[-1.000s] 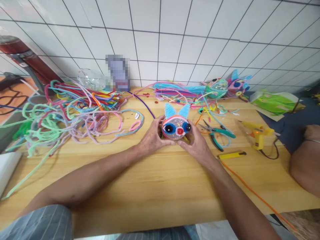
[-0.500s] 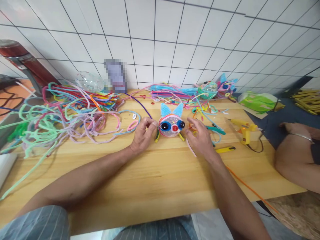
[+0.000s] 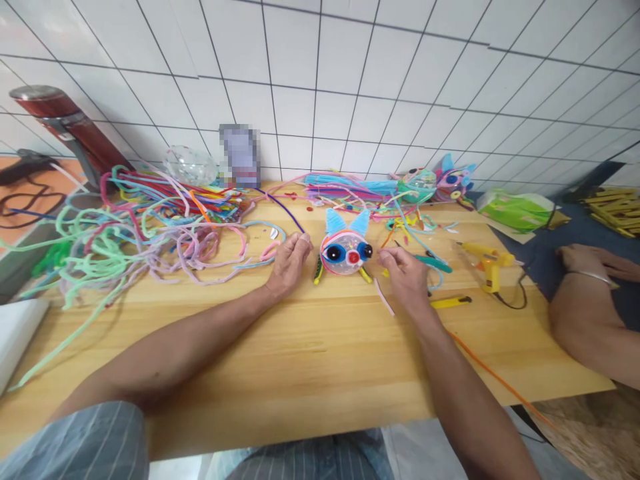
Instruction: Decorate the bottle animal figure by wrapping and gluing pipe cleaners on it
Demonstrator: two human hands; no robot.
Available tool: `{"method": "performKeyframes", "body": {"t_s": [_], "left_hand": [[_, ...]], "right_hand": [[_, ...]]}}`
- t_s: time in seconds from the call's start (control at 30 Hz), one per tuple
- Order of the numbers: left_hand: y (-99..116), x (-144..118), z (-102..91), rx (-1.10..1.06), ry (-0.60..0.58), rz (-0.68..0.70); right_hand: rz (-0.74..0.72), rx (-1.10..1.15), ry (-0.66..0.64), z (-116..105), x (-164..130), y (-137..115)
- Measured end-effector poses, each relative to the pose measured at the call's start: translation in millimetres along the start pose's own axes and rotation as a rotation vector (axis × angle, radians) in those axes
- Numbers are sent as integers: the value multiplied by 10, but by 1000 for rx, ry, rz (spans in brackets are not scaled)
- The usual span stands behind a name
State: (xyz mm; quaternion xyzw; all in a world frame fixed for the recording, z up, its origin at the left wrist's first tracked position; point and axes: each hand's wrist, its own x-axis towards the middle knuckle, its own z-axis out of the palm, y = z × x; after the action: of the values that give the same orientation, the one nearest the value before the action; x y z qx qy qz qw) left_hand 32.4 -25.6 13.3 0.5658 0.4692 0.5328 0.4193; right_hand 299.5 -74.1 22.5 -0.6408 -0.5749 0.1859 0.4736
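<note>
On the table between my hands stands a small animal figure [image 3: 345, 261] made from a clear ball, with blue pipe-cleaner ears, black eyes on blue discs, a red nose and yellow legs. My left hand [image 3: 290, 265] is closed just left of it, thumb against fingers. A dark purple pipe cleaner [image 3: 283, 207] runs up to that hand's fingertips; whether it is gripped I cannot tell. To the figure's right, my right hand [image 3: 407, 275] is closed in a pinch, its contents hidden. A pale pink strip [image 3: 384, 297] lies beside that hand.
Tangled pipe cleaners [image 3: 100, 247] cover the left side. Blue pipe cleaners [image 3: 350, 183] and a similar figure [image 3: 453, 179] lie behind. A yellow glue gun [image 3: 490, 263], a yellow cutter [image 3: 450, 302] and green-handled pliers [image 3: 435, 261] lie right. Another person's arm [image 3: 590, 313] rests at far right.
My right hand's fingers, spread before, have come together in a pinch. My left hand stays closed beside the figure. The view has shifted slightly.
</note>
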Motion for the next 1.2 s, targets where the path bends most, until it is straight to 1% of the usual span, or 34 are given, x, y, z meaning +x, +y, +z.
{"method": "performKeyframes", "body": {"t_s": [0.13,0.23,0.3,0.4,0.47,0.57,0.67,0.77,0.8,0.83,0.87,0.93,1.0,1.1,1.2], "left_hand": [[16,-16,-10,2,-16,34],[-13,-13,-9,-15,-55,58],[-44,-6,-2,-29,-78,55],[-82,2,7,-26,-98,47],[-91,5,9,-18,-102,39],[-84,7,11,-9,-107,24],[-85,10,8,1,-126,18],[-106,18,3,0,-154,3],[-114,20,2,-1,-162,-4],[-121,23,2,-3,-167,-10],[-126,25,1,-5,-168,-13],[-134,30,1,-7,-169,-16],[-137,36,0,-2,-169,-20],[-135,44,-1,3,-170,-26],[-119,45,5,-7,-173,-37]], "right_hand": [[26,43,64,-19,20,-7],[36,76,159,-124,92,-32],[31,147,268,-249,154,-77],[-9,352,428,-511,234,-196],[-53,435,489,-718,276,-292],[-121,383,615,-1027,345,-393],[-147,248,733,-1274,435,-383],[-139,148,757,-1428,536,-275],[-129,97,730,-1457,574,-228],[-113,0,670,-1473,616,-178],[-91,-132,574,-1475,666,-126],[-50,-421,336,-1433,793,-17],[-21,-628,134,-1327,951,96],[38,-832,-93,-1099,1195,272],[86,-996,-243,-884,1361,422]]}}
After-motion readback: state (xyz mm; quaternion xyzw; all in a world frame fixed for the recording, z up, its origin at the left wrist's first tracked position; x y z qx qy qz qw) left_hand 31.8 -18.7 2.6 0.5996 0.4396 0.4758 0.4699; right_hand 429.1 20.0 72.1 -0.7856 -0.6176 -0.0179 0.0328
